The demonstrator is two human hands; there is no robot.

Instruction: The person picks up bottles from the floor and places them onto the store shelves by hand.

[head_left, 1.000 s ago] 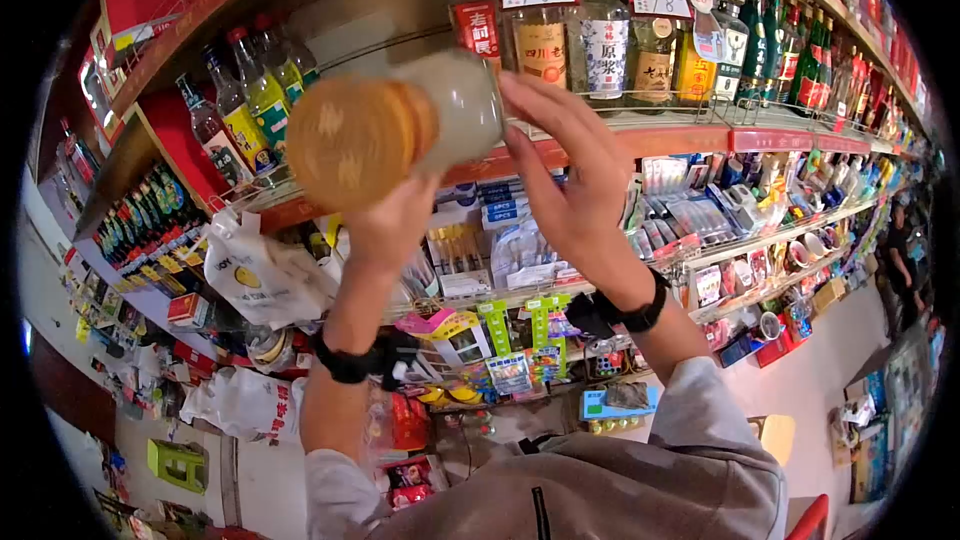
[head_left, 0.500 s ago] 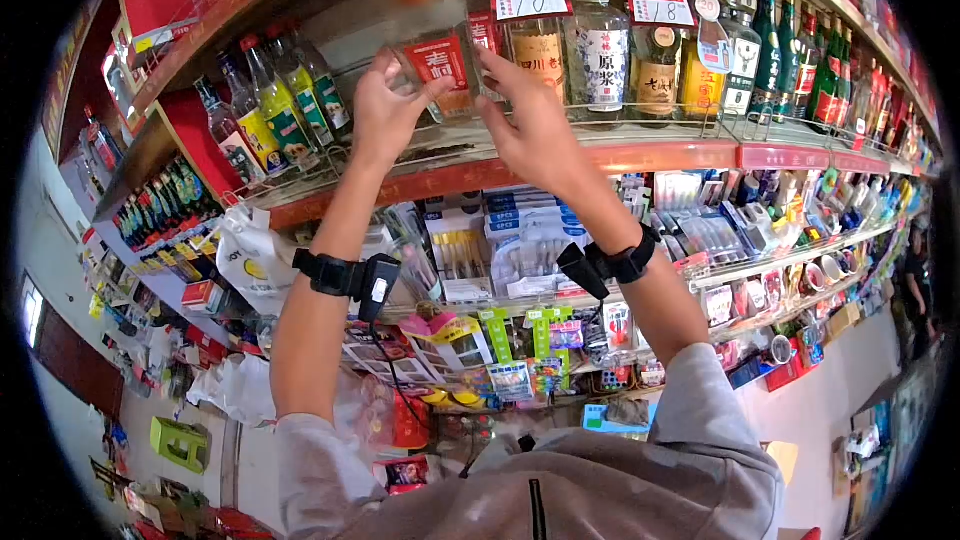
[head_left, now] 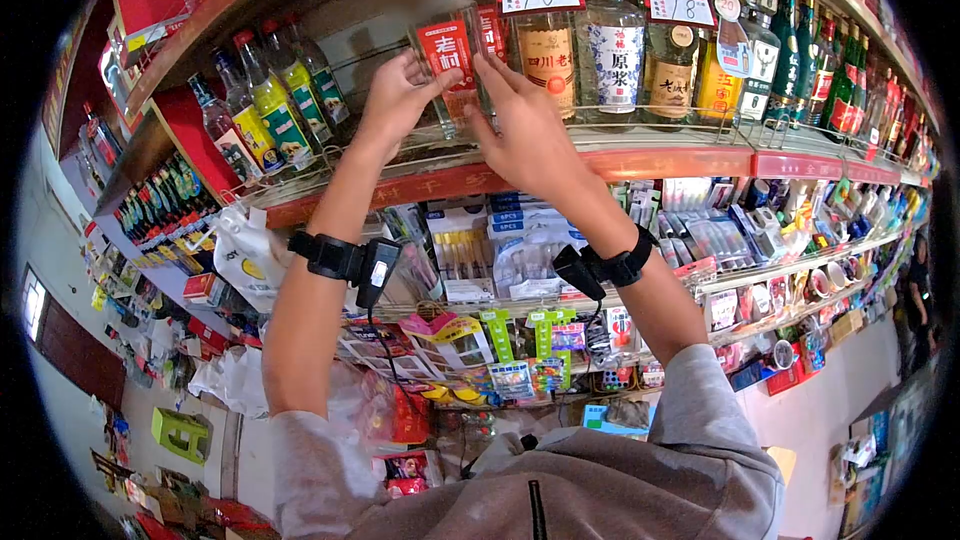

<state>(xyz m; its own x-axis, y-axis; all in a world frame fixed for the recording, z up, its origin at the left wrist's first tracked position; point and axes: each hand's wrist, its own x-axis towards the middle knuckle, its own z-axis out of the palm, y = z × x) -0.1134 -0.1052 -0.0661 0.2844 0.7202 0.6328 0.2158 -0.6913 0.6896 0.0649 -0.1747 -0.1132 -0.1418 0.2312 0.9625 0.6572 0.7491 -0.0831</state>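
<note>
Shelf [head_left: 640, 163], left hand [head_left: 395, 100] gripping red-labelled bottle [head_left: 446, 48], right hand [head_left: 527, 135] beside

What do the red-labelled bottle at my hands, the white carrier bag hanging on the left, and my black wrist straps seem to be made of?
Red-labelled bottle: probably smooth, clear glass, as its body looks see-through. White carrier bag: likely thin plastic film, given its soft creases. Black wrist straps: dark, fairly matte, curved bands; fabric or rubber, I can't tell.

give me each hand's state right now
Left hand: closed on the front red-labelled bottle.
Right hand: partly open at that bottle's right side; whether it touches cannot be told.
</note>
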